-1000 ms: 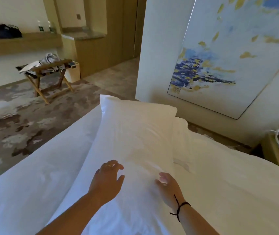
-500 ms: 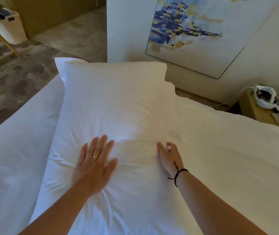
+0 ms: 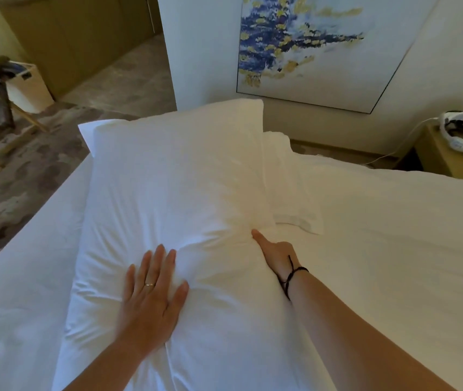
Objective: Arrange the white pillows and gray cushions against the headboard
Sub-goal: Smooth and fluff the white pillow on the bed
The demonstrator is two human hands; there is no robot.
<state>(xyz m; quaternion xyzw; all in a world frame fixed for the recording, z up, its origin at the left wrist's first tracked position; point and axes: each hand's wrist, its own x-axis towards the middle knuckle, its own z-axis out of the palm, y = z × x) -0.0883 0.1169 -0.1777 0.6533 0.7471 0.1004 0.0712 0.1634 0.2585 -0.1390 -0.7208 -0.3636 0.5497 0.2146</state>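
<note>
head view, near to far: left hand point(image 3: 151, 300) lies flat, fingers spread, on the white pillow point(image 3: 174, 193) at frame centre; right hand point(image 3: 276, 256) has its grip tucked into the pillow's right edge, fingers hidden, so i cannot tell how closed. a second pillow point(image 3: 289, 187) peeks out beyond. uneven pressing could skew it on the bed point(image 3: 393, 235). since half a second ago, the right hand has dug deeper.

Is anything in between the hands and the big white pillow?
No. The left hand lies flat on the white pillow, and the right hand presses into its right edge. Both touch it directly.
</note>
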